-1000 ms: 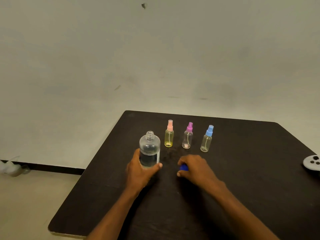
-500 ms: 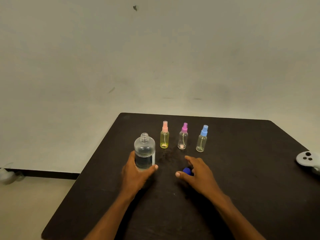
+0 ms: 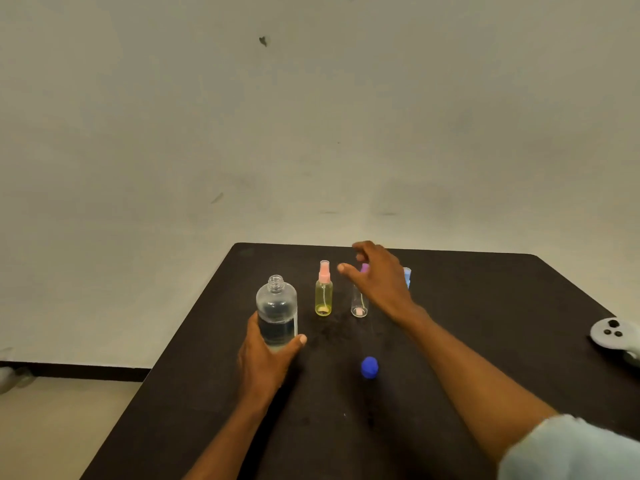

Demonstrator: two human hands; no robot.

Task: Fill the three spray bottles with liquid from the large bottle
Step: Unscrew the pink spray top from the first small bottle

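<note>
The large clear bottle (image 3: 276, 311) stands upright and uncapped on the dark table (image 3: 485, 323), part full of liquid, and my left hand (image 3: 265, 362) grips its lower body. Its blue cap (image 3: 369, 367) lies alone on the table. Three small spray bottles stand in a row behind: a yellow one with a pink top (image 3: 323, 291), a clear one with a purple top (image 3: 360, 303), and one with a blue top (image 3: 407, 276), mostly hidden. My right hand (image 3: 375, 277) hovers open over the purple-topped bottle, fingers spread, holding nothing.
A grey handheld controller (image 3: 614, 336) lies at the table's right edge. The table's left edge runs diagonally, with floor and a dark skirting strip (image 3: 69, 370) below a plain wall beyond it.
My right hand let go of the blue cap and rose forward to above the purple-topped spray bottle. My left hand kept its hold on the large bottle.
</note>
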